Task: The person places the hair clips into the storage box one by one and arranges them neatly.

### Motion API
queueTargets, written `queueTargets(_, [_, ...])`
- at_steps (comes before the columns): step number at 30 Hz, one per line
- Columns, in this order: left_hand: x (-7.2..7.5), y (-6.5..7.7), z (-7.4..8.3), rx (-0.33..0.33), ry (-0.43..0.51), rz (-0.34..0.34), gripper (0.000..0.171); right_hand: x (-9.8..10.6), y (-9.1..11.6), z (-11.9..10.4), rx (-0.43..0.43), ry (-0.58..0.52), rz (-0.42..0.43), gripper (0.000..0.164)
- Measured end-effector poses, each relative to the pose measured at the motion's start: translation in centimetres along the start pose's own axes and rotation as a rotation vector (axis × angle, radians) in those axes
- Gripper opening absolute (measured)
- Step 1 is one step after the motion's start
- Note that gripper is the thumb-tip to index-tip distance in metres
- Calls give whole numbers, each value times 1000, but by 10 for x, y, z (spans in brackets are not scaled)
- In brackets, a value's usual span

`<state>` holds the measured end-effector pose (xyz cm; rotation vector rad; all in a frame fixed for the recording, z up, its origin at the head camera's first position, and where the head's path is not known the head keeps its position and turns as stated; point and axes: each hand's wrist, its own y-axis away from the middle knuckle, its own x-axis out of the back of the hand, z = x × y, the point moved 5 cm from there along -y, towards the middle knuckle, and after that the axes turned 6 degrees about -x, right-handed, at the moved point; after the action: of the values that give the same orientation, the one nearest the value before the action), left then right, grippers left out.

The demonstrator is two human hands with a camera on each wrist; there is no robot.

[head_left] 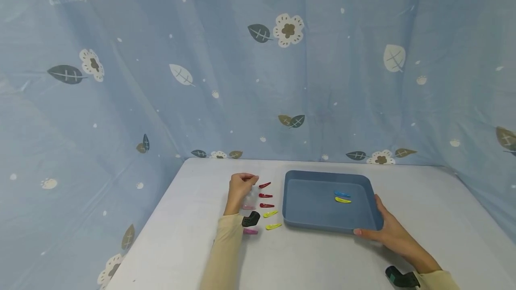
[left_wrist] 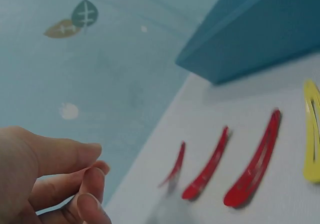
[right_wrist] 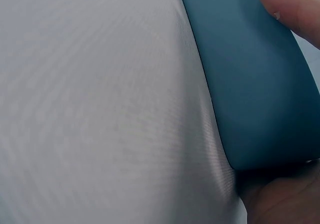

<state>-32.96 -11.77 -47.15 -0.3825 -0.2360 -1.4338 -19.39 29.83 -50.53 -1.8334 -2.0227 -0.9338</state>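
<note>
My left hand (head_left: 240,188) hovers above the white table beside a column of snap hair clips. Its thumb and curled fingertips (left_wrist: 92,154) come together, and no thing shows between them. Nearest to it lie three red hair clips (head_left: 265,195), also seen as a slanted row of red hair clips (left_wrist: 207,166) in the left wrist view. Two yellow hair clips (head_left: 270,214) follow nearer the front. My right hand (head_left: 393,232) grips the near right corner of a blue-grey tray (head_left: 314,226). Inside the tray are a blue hair clip (head_left: 342,194) and a yellow hair clip (head_left: 343,200).
A pink hair clip (head_left: 251,232) lies by the left forearm, and a paler pink clip (head_left: 248,207) is partly hidden near the wrist. Black wrist cameras sit on both arms. A patterned blue curtain (head_left: 322,79) hangs behind the table (head_left: 193,196).
</note>
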Motion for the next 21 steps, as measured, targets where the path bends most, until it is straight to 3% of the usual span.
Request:
queueTargets(11, [-7, -5, -16, -18, -148, -6, 19, 0, -1, 1, -13, 10, -14, 133])
queueTargets(21, [-14, -4, -20, 10, -194, -14, 19, 0, -2, 1, 4, 12, -1, 135])
